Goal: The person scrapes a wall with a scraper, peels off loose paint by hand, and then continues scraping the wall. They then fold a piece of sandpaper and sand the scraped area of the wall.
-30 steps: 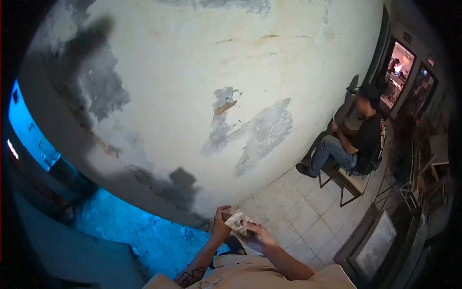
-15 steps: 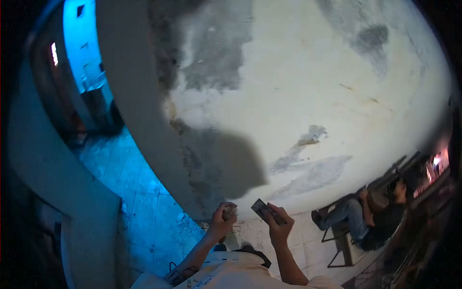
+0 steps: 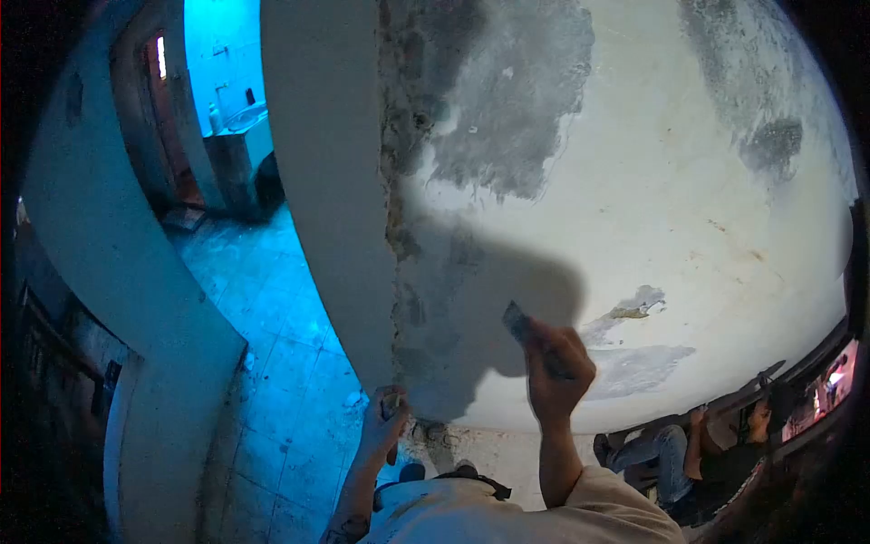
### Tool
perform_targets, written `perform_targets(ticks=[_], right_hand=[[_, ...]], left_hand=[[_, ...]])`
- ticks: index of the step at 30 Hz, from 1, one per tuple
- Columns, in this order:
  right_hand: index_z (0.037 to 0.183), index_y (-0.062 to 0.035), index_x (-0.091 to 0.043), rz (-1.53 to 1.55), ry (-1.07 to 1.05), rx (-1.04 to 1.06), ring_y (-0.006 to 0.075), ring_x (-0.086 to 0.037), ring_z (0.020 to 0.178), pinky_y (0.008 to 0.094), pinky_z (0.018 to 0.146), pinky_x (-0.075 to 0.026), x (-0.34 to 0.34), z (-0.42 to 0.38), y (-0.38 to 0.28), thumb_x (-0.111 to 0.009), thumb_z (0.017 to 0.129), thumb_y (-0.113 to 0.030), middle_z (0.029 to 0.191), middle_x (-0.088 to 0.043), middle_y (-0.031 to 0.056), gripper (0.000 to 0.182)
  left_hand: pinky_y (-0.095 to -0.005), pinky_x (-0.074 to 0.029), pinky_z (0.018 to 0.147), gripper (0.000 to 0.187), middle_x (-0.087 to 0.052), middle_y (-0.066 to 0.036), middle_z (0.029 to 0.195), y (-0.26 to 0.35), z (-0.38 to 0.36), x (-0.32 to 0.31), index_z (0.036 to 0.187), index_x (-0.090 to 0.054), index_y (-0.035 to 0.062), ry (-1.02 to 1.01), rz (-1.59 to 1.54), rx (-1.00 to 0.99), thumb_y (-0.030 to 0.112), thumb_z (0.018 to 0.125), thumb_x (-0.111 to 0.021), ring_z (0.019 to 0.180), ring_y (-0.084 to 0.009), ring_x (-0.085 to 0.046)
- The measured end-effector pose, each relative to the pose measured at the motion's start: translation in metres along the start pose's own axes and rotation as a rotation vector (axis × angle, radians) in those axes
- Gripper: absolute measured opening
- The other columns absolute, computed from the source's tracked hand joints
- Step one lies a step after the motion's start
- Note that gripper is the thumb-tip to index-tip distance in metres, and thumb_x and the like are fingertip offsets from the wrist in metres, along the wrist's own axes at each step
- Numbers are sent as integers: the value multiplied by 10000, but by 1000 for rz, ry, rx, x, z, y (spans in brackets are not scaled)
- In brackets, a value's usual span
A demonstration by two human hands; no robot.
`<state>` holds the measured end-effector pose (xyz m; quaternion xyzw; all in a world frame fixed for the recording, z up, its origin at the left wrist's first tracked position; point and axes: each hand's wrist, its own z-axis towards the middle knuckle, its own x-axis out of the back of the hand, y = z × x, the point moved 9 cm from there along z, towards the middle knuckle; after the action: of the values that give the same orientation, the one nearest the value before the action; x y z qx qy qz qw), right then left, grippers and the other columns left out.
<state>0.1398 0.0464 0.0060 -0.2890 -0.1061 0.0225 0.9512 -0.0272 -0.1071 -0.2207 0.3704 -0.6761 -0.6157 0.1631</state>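
Raised right hand presses scraper toward wall

R hand raised w/ fingers clenched; L hand lower, fingers curled shut.

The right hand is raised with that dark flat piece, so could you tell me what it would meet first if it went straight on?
Most likely the wall: the right hand points its dark flat piece at the shadowed plaster, though depth is unclear.

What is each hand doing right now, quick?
Left hand: closed on a small object, too small to identify.
Right hand: closed on a flat scraper, raised at the wall.
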Motion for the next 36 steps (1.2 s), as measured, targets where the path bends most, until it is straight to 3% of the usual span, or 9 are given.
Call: perform_targets(ticks=[7,13,17,19,23,27,33,35,36], right_hand=[[953,10,-686,40,241,-13,93,-513,670,193,615,-395,64,80,-43,-665,739,60,752,-617,57,220],[959,-14,-691,-7,-4,-5,65,-509,631,175,562,-377,39,88,-50,-657,715,79,759,-620,43,264],[982,38,-660,83,379,97,118,-598,751,181,667,-446,82,81,-95,-658,760,54,834,-648,90,223],[966,26,-667,105,376,44,119,-606,749,202,685,-461,67,93,-80,-668,757,32,850,-658,97,208],[933,3,-669,27,22,59,110,-624,775,235,725,-480,-15,121,-47,-659,744,47,833,-675,86,194],[906,-23,-676,177,344,65,85,-627,728,214,641,-488,45,99,-80,-640,735,50,845,-690,83,189],[880,34,-651,-83,202,71,145,-651,786,219,697,-504,17,115,-62,-604,781,71,840,-688,98,115],[891,36,-653,197,280,10,134,-646,774,225,690,-506,44,108,-65,-616,774,67,841,-686,106,127],[906,48,-648,71,367,37,124,-644,779,225,701,-507,65,102,-81,-612,773,84,851,-681,119,142]], left_hand=[[-250,-367,444,385,-498,-40,755,4,-6,11,1074,-492,52,8,-6,43,-59,706,-492,516,-97,-434],[-251,-378,457,377,-521,-49,766,17,1,8,1069,-493,40,-33,7,5,-62,706,-506,531,-98,-451],[-246,-383,468,361,-526,-46,770,21,0,5,1085,-494,47,-90,-4,29,-42,735,-500,539,-97,-459],[-247,-384,468,353,-527,-47,770,19,-1,6,1090,-492,40,-99,23,31,-32,745,-503,537,-99,-461],[-260,-388,464,347,-526,-51,765,6,-8,14,1098,-483,12,-81,65,65,-8,753,-519,531,-109,-464],[-255,-407,469,400,-533,-65,759,-21,-13,31,1128,-460,-1,-102,56,146,-14,735,-528,530,-116,-475],[-264,-406,469,418,-553,-102,795,-30,-18,42,1118,-462,15,-100,57,168,-51,709,-516,529,-128,-482],[-263,-408,471,413,-551,-101,801,-17,-22,37,1118,-462,7,-132,55,133,-38,711,-516,533,-123,-479],[-263,-408,471,413,-551,-101,801,-15,-22,34,1118,-462,7,-134,58,132,-38,711,-516,533,-123,-479]])
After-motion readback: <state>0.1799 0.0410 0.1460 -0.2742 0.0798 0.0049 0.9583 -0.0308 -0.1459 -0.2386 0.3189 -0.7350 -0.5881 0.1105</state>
